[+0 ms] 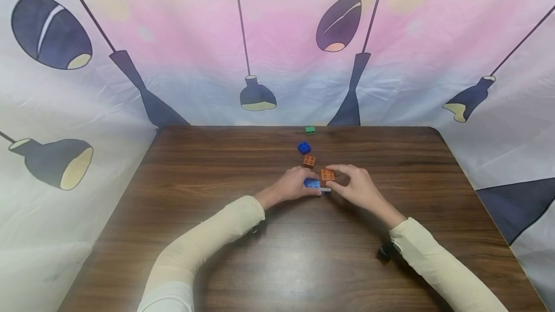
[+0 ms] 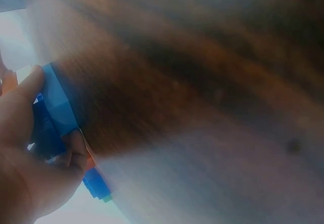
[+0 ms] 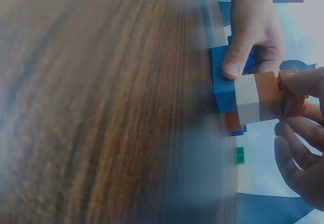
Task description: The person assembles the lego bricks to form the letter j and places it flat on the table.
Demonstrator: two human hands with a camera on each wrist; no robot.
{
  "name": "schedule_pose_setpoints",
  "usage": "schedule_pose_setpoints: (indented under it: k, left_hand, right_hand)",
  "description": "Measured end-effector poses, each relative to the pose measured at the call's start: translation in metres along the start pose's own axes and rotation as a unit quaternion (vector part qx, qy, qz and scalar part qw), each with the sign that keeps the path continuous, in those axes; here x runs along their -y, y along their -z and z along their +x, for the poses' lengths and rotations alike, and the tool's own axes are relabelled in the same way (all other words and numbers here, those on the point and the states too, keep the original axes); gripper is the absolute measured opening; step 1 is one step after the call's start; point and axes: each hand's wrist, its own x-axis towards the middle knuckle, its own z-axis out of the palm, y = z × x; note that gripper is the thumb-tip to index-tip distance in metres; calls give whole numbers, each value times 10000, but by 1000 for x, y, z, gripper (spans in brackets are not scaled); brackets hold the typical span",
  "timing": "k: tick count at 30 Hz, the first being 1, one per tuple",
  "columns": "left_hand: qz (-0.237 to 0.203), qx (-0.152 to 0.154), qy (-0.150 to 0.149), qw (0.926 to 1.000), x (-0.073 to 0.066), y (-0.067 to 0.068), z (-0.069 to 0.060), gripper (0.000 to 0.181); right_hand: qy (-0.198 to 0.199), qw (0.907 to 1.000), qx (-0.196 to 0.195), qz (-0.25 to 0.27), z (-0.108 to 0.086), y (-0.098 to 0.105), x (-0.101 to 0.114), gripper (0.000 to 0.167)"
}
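Note:
My left hand (image 1: 295, 184) grips a blue toy-brick base (image 3: 223, 82) low on the table, its thumb on the near side. A darker blue brick (image 2: 48, 130) sits within that hand's grasp. At the base's right end a white brick (image 3: 247, 100) carries an orange brick (image 3: 267, 96). My right hand (image 1: 354, 184) pinches another orange brick (image 1: 327, 175) between thumb and fingers, just above that stack. It looks slightly tilted in the right wrist view; whether it is pressed fully on, I cannot tell.
Beyond the hands lie a loose orange brick (image 1: 309, 160), a dark blue brick (image 1: 304, 148) and a green brick (image 1: 310, 130) near the far edge of the brown wooden table (image 1: 225, 153). Behind it hangs a cloth printed with lamps (image 1: 282, 61).

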Motion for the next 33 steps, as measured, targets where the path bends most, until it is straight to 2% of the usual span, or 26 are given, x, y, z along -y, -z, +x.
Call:
schedule_pose_setpoints:
  k: [22, 33]
  left_hand:
    - [-42, -10, 3, 10000, 1, 0, 1, 50]
    - [-125, 40, 49, 9999, 1, 0, 0, 51]
  right_hand:
    - [-31, 9995, 277, -144, 7, 4, -3, 36]
    - [153, 9973, 459, -551, 11, 7, 0, 37]
